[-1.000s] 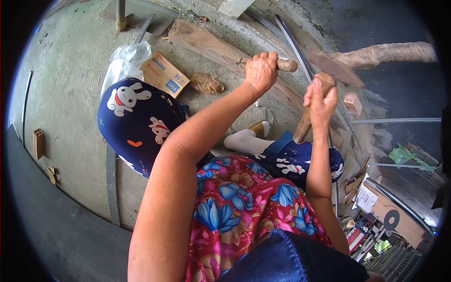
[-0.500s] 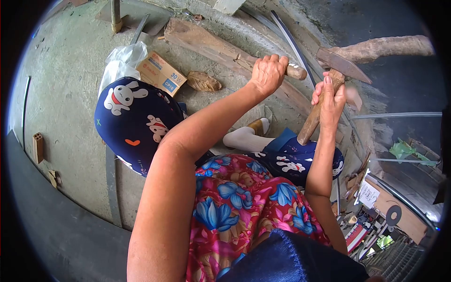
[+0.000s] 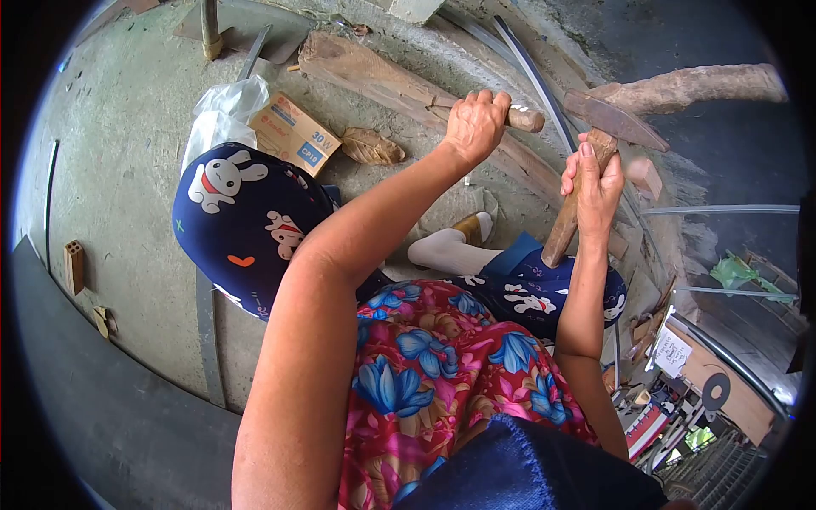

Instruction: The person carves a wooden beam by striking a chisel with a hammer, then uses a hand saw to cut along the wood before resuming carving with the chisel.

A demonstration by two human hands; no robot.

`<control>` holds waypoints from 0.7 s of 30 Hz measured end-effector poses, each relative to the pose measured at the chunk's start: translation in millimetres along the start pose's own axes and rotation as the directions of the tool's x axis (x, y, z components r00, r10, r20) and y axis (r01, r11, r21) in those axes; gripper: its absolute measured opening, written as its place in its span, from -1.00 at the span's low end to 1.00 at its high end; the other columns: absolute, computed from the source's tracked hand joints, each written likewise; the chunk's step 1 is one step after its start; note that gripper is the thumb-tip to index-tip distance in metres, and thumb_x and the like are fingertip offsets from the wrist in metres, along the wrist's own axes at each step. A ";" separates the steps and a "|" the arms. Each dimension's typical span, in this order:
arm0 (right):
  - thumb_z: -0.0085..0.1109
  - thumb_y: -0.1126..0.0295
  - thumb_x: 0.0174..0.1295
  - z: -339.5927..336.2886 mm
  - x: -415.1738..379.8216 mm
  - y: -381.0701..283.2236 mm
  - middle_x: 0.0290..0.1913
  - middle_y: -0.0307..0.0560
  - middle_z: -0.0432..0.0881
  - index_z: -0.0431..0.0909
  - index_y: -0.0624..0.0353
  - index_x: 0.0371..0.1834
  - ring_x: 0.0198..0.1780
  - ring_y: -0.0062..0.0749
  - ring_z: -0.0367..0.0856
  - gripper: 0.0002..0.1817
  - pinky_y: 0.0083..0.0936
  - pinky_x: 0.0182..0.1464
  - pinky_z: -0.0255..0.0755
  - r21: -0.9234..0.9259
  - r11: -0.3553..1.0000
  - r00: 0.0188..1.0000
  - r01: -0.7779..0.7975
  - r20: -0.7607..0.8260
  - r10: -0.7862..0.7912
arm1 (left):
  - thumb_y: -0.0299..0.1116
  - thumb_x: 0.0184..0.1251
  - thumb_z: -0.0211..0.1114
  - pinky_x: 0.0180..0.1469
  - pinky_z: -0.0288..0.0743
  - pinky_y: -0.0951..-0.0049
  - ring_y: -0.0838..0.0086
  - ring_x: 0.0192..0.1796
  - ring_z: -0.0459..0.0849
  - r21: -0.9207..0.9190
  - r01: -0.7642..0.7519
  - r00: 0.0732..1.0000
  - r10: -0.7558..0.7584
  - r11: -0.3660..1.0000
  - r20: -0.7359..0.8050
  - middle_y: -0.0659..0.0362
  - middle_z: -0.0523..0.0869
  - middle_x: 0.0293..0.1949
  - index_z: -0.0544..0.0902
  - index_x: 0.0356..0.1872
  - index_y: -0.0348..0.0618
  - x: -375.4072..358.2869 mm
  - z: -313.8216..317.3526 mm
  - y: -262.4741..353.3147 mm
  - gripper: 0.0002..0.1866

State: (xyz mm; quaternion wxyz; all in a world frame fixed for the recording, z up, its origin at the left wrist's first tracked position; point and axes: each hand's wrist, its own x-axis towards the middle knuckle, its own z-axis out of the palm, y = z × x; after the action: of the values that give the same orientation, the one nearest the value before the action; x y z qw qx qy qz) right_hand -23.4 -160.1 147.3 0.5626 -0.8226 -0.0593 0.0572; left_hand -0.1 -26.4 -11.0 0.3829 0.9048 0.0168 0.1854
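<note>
Since half a second ago your right hand (image 3: 595, 183) has brought the hammer (image 3: 595, 140) slightly lower and closer to the stick, while your left hand (image 3: 476, 123) has shifted a touch to the left along it.

You hold the hammer with your right hand wrapped tightly round the upper part of its handle, just below the head. Its handle is pale brown wood, worn and a little rough; its head is dark, rusty metal, broad at one end and tapering to a flat wedge at the other. The handle's long axis runs steeply, from its free lower end near your knee up and slightly right to the head. The head lies crosswise, its thin wedge pointing right and a little down, its blunt end pointing left toward the stick.

Your left hand is closed firmly round a short wooden stick (image 3: 520, 119), whose rounded end pokes out to the right of your fist, near the hammer head but apart from it. The stick lies nearly level, tilting slightly down to the right, above a long rough timber (image 3: 374, 72) on the concrete floor (image 3: 127, 170). A cardboard box (image 3: 293, 132) lies on that floor beside your left knee.
</note>
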 end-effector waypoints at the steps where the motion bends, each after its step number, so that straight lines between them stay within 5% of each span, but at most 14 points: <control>1: 0.09 0.31 0.37 -0.1 0.1 0.8 -0.57 -0.22 0.44 0.42 0.26 -0.10 -0.67 -0.68 0.35 -0.76 -0.71 -0.64 0.26 -0.002 1.000 1.000 0.001 0.002 -0.001 | -0.38 0.17 0.19 -0.21 0.56 0.19 0.15 -0.28 0.66 0.015 -0.010 1.000 0.010 1.000 -0.001 0.03 0.61 -0.39 0.50 -0.26 -0.13 -0.4 1.0 -0.1 -0.86; 6: 0.09 0.32 0.37 -1.6 -0.1 2.8 -0.57 -0.23 0.44 0.42 0.26 -0.11 -0.67 -0.68 0.36 -0.78 -0.71 -0.64 0.27 0.006 1.000 1.000 0.001 0.005 -0.001 | -0.38 0.24 0.11 -0.23 0.56 0.21 0.19 -0.29 0.67 0.023 -0.035 0.999 0.036 0.999 -0.007 0.06 0.60 -0.40 0.49 -0.29 -0.11 0.6 1.4 2.7 -0.92; 15: 0.08 0.34 0.37 -5.5 -0.9 5.1 -0.57 -0.22 0.44 0.42 0.27 -0.10 -0.67 -0.67 0.36 -0.79 -0.71 -0.64 0.27 0.013 1.000 1.000 0.004 0.009 -0.004 | -0.37 0.10 0.28 -0.21 0.56 0.18 0.13 -0.27 0.66 -0.015 -0.017 0.999 0.018 1.000 0.031 0.03 0.61 -0.37 0.49 -0.23 -0.12 1.3 1.5 4.1 -0.78; 21: 0.06 0.34 0.38 -9.1 -5.9 -1.4 -0.56 -0.20 0.45 0.42 0.29 -0.09 -0.65 -0.65 0.37 -0.78 -0.70 -0.62 0.28 0.032 0.999 0.998 0.009 -0.069 -0.006 | -0.36 0.23 0.12 -0.20 0.55 0.22 0.19 -0.27 0.67 0.032 -0.036 0.998 0.034 0.999 0.043 0.05 0.61 -0.37 0.51 -0.30 -0.08 1.5 5.6 6.9 -0.92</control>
State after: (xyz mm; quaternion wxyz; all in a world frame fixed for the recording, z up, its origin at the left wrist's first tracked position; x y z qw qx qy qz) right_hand -27.9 -168.9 152.0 0.5777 -0.8147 -0.0420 0.0277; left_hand 2.5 -34.8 -9.3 0.3649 0.9149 -0.0041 0.1726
